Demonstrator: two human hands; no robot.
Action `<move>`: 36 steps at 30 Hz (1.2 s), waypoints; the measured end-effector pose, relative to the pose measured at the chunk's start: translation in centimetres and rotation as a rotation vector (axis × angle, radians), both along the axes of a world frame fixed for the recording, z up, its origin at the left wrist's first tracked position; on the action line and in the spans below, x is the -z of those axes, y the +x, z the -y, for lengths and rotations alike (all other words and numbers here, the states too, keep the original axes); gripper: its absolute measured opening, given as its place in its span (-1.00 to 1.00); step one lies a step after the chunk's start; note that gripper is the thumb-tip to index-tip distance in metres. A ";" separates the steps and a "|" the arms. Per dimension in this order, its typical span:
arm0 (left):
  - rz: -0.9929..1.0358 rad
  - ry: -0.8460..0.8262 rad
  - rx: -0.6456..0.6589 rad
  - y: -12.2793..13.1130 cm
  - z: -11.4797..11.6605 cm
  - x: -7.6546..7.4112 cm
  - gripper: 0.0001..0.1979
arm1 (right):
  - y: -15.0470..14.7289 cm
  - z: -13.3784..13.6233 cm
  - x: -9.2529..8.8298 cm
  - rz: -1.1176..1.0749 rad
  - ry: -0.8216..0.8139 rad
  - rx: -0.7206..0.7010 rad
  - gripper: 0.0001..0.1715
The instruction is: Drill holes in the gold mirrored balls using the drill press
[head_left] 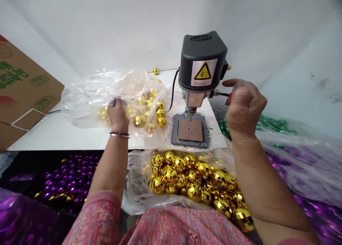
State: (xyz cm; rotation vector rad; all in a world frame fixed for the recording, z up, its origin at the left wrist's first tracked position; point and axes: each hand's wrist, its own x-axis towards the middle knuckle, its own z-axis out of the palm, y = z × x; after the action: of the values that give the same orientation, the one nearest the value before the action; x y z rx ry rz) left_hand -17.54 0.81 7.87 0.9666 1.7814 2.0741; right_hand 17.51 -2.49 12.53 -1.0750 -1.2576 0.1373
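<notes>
A stray gold ball (155, 71) by the table's (66, 134) back edge could roll off if the rear bag (85, 102) is tugged. There is one drill press (203, 63) and two bags of balls, too many to count exactly. The left hand (117, 115) curls into the rear bag, its grip hidden; the right hand (245, 108) hangs half-curled by the press lever (221, 94) — holding it or not, I can't tell.

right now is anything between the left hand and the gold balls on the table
Clear plastic bag film: it lies over the gold mirror balls, between them and the left hand. Nothing else visible stands in the way.
</notes>
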 end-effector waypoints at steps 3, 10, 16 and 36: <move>-0.064 0.096 0.079 0.2 -0.8 -0.8 -0.74 | -0.1 0.1 0.1 -0.006 0.018 -0.010 -0.49; -0.076 -0.381 -0.192 -1.9 2.5 6.2 -0.72 | 0.1 0.2 0.3 0.000 0.018 -0.015 -0.47; -0.312 -0.671 -0.253 -3.2 6.1 5.5 -0.86 | 0.1 0.3 0.9 0.003 0.032 -0.036 -0.52; -1.029 -0.752 0.643 9.4 3.3 6.2 -0.40 | 0.5 0.6 1.3 0.092 -0.004 -0.038 -0.49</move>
State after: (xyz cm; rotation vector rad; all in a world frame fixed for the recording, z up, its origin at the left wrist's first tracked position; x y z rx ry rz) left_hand -8.11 -2.50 1.66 2.1056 1.9361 0.3924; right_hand 18.02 -3.11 11.28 -1.0711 -1.3610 0.1206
